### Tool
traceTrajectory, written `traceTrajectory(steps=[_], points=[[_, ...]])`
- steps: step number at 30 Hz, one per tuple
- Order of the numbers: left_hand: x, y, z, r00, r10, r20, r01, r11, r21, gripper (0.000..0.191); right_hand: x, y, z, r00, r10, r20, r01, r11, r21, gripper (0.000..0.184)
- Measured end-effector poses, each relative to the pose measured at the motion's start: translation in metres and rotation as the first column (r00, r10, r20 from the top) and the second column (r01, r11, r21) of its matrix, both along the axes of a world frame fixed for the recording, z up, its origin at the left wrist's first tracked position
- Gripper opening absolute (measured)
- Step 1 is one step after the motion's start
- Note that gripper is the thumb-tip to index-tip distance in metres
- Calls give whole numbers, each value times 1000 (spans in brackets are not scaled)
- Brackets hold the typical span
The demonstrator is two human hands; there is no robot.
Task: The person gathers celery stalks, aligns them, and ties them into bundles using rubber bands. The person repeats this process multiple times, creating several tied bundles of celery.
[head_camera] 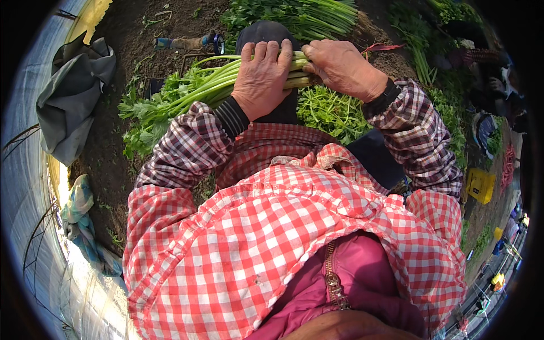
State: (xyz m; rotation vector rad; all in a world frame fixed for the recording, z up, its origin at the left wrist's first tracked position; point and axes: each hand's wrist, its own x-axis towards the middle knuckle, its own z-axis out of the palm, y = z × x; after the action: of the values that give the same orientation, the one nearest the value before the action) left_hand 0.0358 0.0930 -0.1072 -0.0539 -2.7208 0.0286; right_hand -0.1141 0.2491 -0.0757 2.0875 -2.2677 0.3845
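Note:
A bunch of celery [212,85] lies across my raised knee [263,30], its leafy tops to the left and its cut or root ends to the right. My left hand [263,78] wraps over the stalks from above, fingers pointing away from me. At the stalk ends, my right hand [342,66] pinches the bases between thumb and fingers. Part of the bunch is hidden under both hands. Below the right hand sits a pile of loose thin celery stems and leaves [333,112].
Beyond my knee lies a larger stack of celery [297,19]. On the soil to the left are a blue ring-shaped roll [219,44] and a grey cloth [70,102] by the plastic sheeting [25,140]. A red strip [384,46] and a yellow container [481,185] are at right.

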Motion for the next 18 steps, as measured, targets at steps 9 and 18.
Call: traceTrajectory(steps=[9,18], points=[[-8,-1,-9,999,-35,3,35,999,36,57,1,2,2,998,-50,-30,53,996,75,71],[5,5,-12,993,108,45,-111,990,83,69,12,-25,-36,983,-39,181,45,998,-34,56]])
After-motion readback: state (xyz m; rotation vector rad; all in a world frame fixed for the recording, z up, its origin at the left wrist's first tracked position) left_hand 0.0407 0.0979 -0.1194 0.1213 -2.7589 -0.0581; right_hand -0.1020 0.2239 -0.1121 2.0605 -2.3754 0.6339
